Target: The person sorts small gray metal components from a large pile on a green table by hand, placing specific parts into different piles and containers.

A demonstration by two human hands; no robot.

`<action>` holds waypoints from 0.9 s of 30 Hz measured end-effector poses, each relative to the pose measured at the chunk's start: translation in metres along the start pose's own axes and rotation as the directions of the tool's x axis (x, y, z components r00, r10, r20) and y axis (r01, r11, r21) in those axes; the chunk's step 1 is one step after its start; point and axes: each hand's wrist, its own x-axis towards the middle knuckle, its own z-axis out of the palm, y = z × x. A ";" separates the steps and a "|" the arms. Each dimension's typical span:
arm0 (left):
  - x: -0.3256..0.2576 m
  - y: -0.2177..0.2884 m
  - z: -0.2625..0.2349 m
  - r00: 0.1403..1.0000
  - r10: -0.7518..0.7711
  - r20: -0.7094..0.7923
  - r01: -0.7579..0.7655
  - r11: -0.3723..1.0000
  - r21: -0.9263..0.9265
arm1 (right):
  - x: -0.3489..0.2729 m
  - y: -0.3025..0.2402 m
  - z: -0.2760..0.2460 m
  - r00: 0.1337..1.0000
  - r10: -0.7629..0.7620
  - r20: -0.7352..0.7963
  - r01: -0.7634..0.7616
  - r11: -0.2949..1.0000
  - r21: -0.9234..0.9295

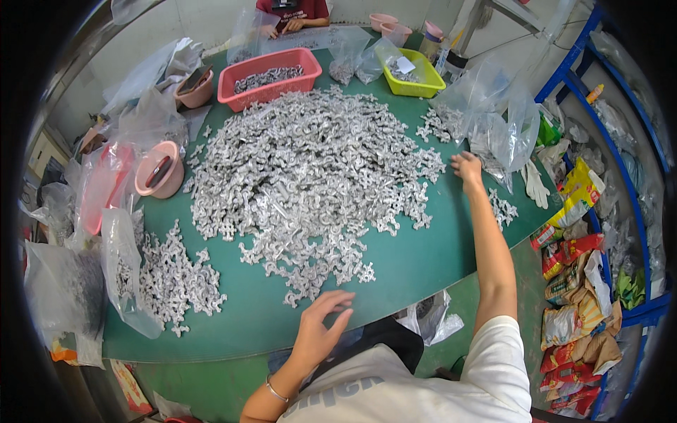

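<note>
A large heap of small silver metal parts [303, 162] covers the middle of the green table [409, 261]. Just off the heap's near tip, at the table's front edge, is my left hand [326, 326], thumb and fingers apart with nothing in them. My right hand [467, 169] is stretched out to the right of the heap, its fingers apart and beside a clear plastic bag [491, 137] of parts. I see nothing in its fingers. Small groups of the same parts lie above it [441, 125] and to its right [502, 209].
A second pile [176, 282] lies at the left by clear bags [127, 275]. Behind the heap stand a pink basket [270, 74] and a yellow-green basket [415, 74]. A pink bowl [161, 170] is left, a white glove [535, 185] right. Another person [293, 17] sits opposite. Blue shelving [620, 63] stands right.
</note>
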 end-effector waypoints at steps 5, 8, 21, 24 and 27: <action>0.000 -0.001 -0.002 0.972 0.158 -0.172 -0.104 0.952 0.287 | -0.003 0.017 0.026 0.962 -0.270 0.039 0.269 0.915 -0.301; 0.001 -0.004 0.000 0.963 0.223 -0.151 -0.152 0.913 0.380 | -0.007 0.002 0.044 0.842 -0.503 0.195 0.537 0.748 -0.389; -0.001 -0.030 0.002 0.932 0.297 -0.206 -0.156 0.845 0.512 | 0.054 -0.016 0.075 0.739 -0.394 0.546 0.591 -0.009 -0.806; -0.002 -0.036 0.002 0.922 0.292 -0.253 -0.140 0.864 0.484 | 0.076 -0.015 0.074 0.725 -0.376 0.577 0.588 -0.100 -0.803; -0.001 -0.038 0.003 0.897 0.324 -0.302 -0.144 0.858 0.493 | 0.099 -0.011 0.071 0.638 -0.441 0.631 0.628 -0.175 -0.758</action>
